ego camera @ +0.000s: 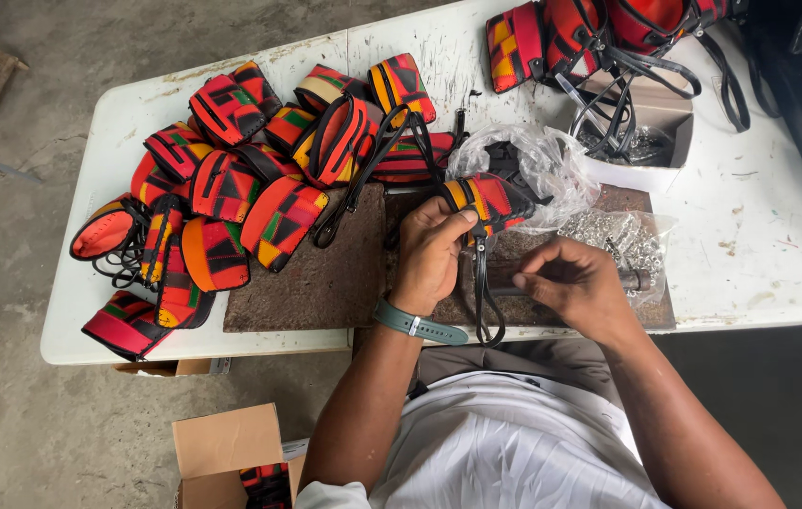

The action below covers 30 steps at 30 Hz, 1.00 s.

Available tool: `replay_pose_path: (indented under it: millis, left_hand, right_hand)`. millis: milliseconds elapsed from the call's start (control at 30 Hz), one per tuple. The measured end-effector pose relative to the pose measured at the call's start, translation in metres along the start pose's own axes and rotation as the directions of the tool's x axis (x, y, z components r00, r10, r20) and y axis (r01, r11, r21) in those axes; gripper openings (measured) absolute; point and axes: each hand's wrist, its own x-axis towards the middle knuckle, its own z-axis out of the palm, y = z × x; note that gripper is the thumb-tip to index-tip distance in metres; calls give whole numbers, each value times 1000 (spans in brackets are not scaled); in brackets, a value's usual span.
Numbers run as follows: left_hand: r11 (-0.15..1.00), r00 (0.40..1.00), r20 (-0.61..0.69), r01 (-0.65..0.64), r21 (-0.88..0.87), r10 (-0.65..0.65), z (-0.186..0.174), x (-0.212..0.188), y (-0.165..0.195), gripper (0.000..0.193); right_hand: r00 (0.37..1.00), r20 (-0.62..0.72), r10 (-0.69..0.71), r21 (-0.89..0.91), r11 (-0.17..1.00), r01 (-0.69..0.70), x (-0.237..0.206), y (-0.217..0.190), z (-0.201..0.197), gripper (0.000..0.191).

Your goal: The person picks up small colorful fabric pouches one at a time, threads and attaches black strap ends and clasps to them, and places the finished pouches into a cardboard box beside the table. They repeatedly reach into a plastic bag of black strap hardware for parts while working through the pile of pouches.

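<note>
A small red, orange and black patterned pouch point(486, 203) is held closed-fingered by the left hand point(431, 254) over the brown mat point(325, 273) on the white table point(750, 245). Its black strap point(486, 292) hangs towards the near edge. Just right, the right hand point(575, 283) is curled around a dark metal tool point(632, 280).

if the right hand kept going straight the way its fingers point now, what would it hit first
Probably the black strap hanging from the patterned pouch that the left hand holds. The right hand points left toward it, low over the brown mat. Depth is hard to judge.
</note>
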Motion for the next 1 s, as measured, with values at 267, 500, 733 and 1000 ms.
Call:
replay_pose_path:
  millis: [267,500,733,1000]
  left_hand:
    - [966,1000,11,-7,257,4,-8,-5,-2,6]
    - [884,994,88,-95,457,61,-3,-17,7,3]
    - [820,992,106,-121,560,74,19,-36,13,10]
    - [806,968,241,-201,557,75,31,-48,26,5]
  right_hand:
    - [1000,-23,-6,31,1000,7,-5,-18,-9,7]
    - [971,5,-240,-132,962,239,-4,-47,-3,9]
    - [892,-40,-451,-401,825,399,-11,-72,19,19]
    - [864,-83,-496,-505,768,393,-12,-71,19,37]
